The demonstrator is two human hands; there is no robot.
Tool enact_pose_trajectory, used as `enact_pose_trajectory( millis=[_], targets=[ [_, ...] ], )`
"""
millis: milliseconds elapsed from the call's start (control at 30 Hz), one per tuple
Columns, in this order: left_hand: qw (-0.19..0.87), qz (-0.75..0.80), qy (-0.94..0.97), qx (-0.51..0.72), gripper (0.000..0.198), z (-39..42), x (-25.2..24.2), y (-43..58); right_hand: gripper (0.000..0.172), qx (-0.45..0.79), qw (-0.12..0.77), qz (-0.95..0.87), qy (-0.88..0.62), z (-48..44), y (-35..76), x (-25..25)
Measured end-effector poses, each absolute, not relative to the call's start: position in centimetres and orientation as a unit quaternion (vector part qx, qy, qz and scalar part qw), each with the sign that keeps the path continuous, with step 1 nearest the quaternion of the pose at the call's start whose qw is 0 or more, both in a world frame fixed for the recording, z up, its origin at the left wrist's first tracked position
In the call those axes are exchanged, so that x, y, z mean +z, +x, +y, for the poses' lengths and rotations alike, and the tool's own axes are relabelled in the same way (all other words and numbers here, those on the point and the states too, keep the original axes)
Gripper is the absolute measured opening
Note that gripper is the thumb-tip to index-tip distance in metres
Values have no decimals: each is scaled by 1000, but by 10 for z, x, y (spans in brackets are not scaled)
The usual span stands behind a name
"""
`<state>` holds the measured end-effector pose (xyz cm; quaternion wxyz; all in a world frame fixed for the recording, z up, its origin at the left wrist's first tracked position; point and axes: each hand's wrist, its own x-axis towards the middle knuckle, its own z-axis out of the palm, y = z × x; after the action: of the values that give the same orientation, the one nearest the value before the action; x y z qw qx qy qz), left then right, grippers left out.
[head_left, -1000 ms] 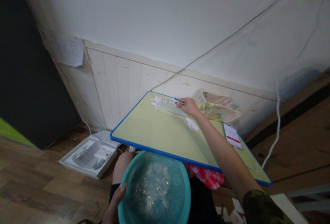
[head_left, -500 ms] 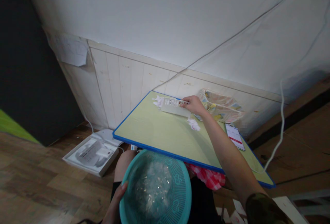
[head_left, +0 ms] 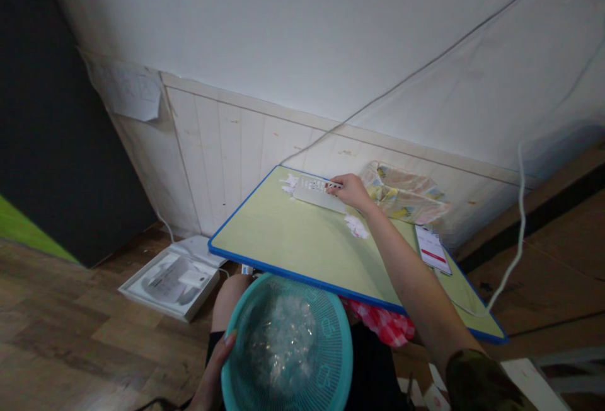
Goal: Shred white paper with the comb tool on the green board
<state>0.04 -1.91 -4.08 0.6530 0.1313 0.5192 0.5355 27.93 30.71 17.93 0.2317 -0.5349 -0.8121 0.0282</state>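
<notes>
My right hand (head_left: 348,191) reaches across the small yellow-green table (head_left: 283,234). Its fingers are closed on the right end of a flat white panel (head_left: 319,198) with rows of marks or cut-outs along its far edge. The panel is near the table's back edge; whether it rests flat I cannot tell. Small white pieces (head_left: 289,183) lie off its left end, and another white pile (head_left: 356,227) sits to its right. My left hand (head_left: 223,351) holds the rim of a teal plastic basket (head_left: 336,335) on my lap. Clear, shiny plastic pieces (head_left: 286,338) fill its middle.
A patterned cloth bin (head_left: 406,200) and a phone (head_left: 432,248) occupy the table's right side. Down on the floor to the left is an open white box (head_left: 172,282). A cable (head_left: 401,80) runs along the wall, and a white cord (head_left: 520,228) hangs at right.
My right hand and the white panel have shifted slightly left and away from me. My left hand keeps its hold on the basket.
</notes>
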Motion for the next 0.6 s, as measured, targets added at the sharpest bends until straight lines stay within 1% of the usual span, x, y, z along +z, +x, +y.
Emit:
enact_pose_trajectory(
  millis=[100, 200, 367, 600],
  targets=[
    [663, 487, 120, 556, 45, -19, -46, -2, 26, 29, 216, -821, -528, 308, 275, 180],
    [672, 483, 110, 551, 40, -18, -50, -2, 26, 5, 205, -826, -525, 308, 273, 183],
    [684, 467, 102, 552, 42, -16, -59, -4, 26, -35, 184, -829, -526, 306, 273, 190],
    [674, 485, 84, 551, 40, -16, -69, -6, 25, -30, 188, -828, -528, 301, 267, 191]
  ],
)
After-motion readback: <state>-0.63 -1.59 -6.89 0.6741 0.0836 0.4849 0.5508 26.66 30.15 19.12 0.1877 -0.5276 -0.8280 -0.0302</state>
